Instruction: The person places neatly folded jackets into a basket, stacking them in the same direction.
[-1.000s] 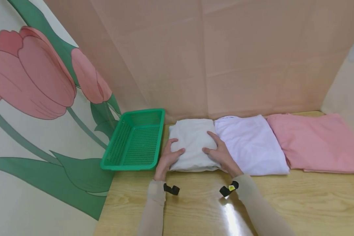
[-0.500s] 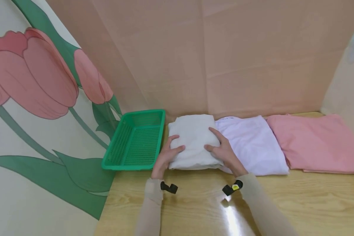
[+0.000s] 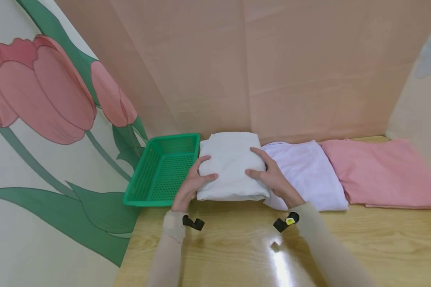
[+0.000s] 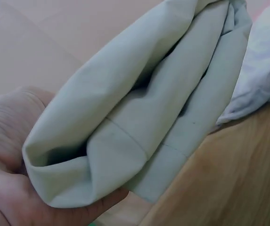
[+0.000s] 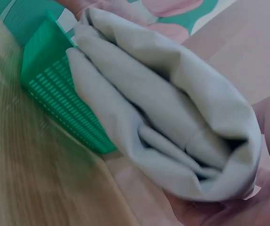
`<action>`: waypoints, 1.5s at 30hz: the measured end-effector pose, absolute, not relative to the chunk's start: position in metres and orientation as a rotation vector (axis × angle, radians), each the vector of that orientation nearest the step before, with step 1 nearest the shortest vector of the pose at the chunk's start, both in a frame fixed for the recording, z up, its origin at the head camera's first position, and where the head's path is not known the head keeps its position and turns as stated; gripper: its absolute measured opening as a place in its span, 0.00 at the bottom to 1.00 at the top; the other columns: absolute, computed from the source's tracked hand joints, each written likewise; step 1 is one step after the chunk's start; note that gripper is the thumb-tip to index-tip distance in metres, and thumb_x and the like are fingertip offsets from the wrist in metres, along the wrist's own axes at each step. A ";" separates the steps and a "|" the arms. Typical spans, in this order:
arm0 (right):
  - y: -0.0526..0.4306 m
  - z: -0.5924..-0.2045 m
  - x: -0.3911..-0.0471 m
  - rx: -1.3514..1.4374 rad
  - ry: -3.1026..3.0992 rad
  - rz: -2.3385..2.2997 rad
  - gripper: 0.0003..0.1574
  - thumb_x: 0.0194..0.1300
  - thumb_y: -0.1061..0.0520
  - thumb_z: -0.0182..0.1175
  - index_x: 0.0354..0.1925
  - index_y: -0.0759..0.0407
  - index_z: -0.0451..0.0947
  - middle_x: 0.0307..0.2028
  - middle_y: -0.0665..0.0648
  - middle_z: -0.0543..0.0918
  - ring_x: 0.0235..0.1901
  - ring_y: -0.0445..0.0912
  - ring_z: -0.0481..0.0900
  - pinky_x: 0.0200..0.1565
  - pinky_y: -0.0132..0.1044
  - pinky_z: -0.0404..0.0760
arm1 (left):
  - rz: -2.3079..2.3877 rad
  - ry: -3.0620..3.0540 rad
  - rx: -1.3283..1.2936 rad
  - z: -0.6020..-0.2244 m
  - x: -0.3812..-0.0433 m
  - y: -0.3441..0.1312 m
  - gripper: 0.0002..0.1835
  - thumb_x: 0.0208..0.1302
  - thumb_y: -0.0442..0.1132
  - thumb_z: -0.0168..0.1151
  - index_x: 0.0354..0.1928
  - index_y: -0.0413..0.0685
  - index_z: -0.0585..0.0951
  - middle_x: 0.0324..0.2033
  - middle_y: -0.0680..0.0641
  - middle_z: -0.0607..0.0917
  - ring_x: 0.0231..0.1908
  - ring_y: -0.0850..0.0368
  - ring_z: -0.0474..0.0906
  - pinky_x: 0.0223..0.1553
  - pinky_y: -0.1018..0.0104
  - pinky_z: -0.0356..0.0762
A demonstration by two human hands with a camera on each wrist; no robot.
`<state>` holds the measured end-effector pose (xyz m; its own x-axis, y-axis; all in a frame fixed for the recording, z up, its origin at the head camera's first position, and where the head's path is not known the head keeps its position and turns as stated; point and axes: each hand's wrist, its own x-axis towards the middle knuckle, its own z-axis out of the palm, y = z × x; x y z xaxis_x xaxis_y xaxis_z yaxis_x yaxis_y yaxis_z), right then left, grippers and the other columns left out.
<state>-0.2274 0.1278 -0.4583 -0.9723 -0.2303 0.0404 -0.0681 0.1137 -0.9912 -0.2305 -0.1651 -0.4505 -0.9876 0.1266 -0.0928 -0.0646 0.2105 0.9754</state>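
Between both hands is a thick folded off-white cloth (image 3: 231,167), raised over the back of the table. My left hand (image 3: 193,181) grips its left side, thumb on top and fingers curled beneath. On the right side my right hand (image 3: 275,177) holds it the same way. The wrist views show the cloth's front edge, with several rolled layers and a stitched seam (image 4: 125,134). A gap shows under it in the right wrist view. Left of the cloth stands a green plastic basket (image 3: 161,203) with perforated walls; its inside holds nothing visible.
A folded pale lavender cloth (image 3: 305,175) lies right of the held one, partly behind my right hand. Beyond it is a folded pink cloth (image 3: 384,171). All stand on a wooden table (image 3: 230,247) against a beige backdrop (image 3: 201,71), with a tulip-painted wall (image 3: 57,87) at left.
Both hands have lifted the off-white cloth off the table and shifted it slightly left, toward the basket. The basket and the other two cloths stay in place.
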 end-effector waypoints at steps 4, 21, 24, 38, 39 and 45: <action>0.125 -0.447 -0.229 -0.363 2.238 -1.976 0.52 0.71 0.56 0.70 0.84 0.42 0.57 0.82 0.62 0.56 0.74 0.61 0.62 0.73 0.61 0.63 | 1.895 2.322 0.045 -0.437 -0.230 -0.173 0.42 0.61 0.34 0.79 0.75 0.68 0.73 0.79 0.41 0.60 0.71 0.39 0.63 0.69 0.43 0.68; 0.101 -0.411 -0.247 -0.446 2.153 -1.954 0.51 0.71 0.55 0.70 0.83 0.40 0.58 0.76 0.62 0.64 0.63 0.60 0.74 0.53 0.49 0.83 | 1.907 2.409 0.030 -0.400 -0.231 -0.217 0.38 0.66 0.39 0.75 0.75 0.68 0.72 0.78 0.43 0.63 0.65 0.41 0.71 0.62 0.48 0.75; 0.091 -0.407 -0.251 -0.457 2.124 -1.976 0.51 0.70 0.57 0.71 0.83 0.41 0.60 0.73 0.64 0.67 0.61 0.59 0.76 0.50 0.46 0.85 | 1.964 2.344 0.033 -0.398 -0.233 -0.229 0.37 0.69 0.37 0.71 0.76 0.66 0.71 0.73 0.40 0.69 0.57 0.43 0.78 0.53 0.54 0.81; 0.048 -0.398 -0.265 -0.470 2.076 -1.931 0.51 0.68 0.55 0.72 0.81 0.37 0.62 0.76 0.62 0.66 0.63 0.58 0.76 0.51 0.45 0.85 | 1.994 2.226 -0.012 -0.386 -0.242 -0.285 0.36 0.74 0.35 0.62 0.80 0.63 0.66 0.57 0.41 0.77 0.42 0.54 0.85 0.44 0.59 0.85; 0.045 -0.398 -0.266 -0.473 2.070 -1.931 0.51 0.68 0.55 0.72 0.81 0.37 0.62 0.76 0.62 0.66 0.63 0.58 0.76 0.51 0.45 0.85 | 1.984 2.234 -0.013 -0.385 -0.243 -0.288 0.37 0.73 0.34 0.62 0.81 0.63 0.65 0.58 0.41 0.77 0.42 0.54 0.85 0.44 0.60 0.85; 0.023 -0.400 -0.271 -0.518 2.031 -1.945 0.51 0.70 0.58 0.70 0.83 0.38 0.60 0.77 0.63 0.64 0.65 0.59 0.75 0.55 0.48 0.85 | 1.937 2.290 -0.077 -0.385 -0.248 -0.305 0.40 0.73 0.31 0.60 0.83 0.61 0.62 0.68 0.35 0.70 0.45 0.54 0.82 0.46 0.62 0.83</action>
